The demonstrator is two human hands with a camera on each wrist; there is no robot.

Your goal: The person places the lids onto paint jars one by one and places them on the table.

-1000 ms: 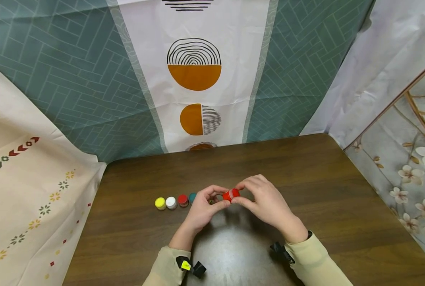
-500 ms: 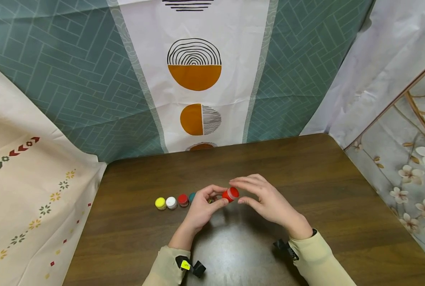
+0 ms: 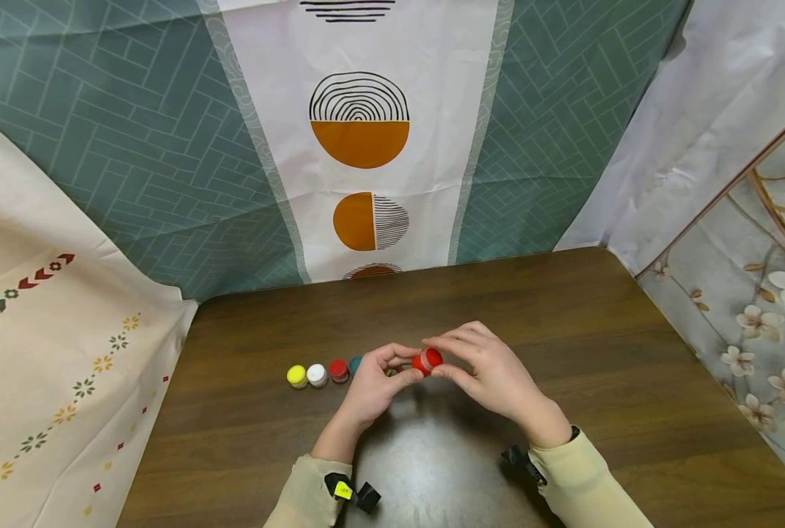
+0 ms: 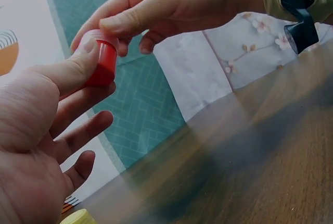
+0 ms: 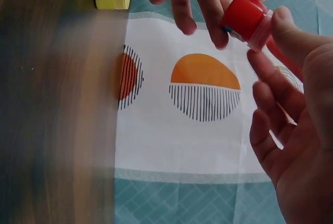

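Observation:
Over the table, my left hand (image 3: 369,387) pinches the body of a small red paint jar (image 3: 425,361) between thumb and fingers. My right hand (image 3: 498,381) holds the jar's translucent lid (image 4: 105,36) from the other side, thumb against it and fingertips around it. In the left wrist view the jar stands nearly upright with a slight tilt, its red body (image 4: 105,63) showing below the lid. From the right wrist, the remaining fingers of both hands are seen loosely spread away from the jar.
Left of the hands, a row of paint jars stands on the brown table (image 3: 247,440): yellow (image 3: 296,376), white (image 3: 316,375), red (image 3: 338,370) and teal (image 3: 355,364). My left hand partly hides the row. Patterned cloths (image 3: 234,183) hang behind the table and at its sides.
Half a second ago my right thumb and fingers had spread off the lid; now they have closed back onto it. The left hand keeps its pinch on the jar in nearly the same place.

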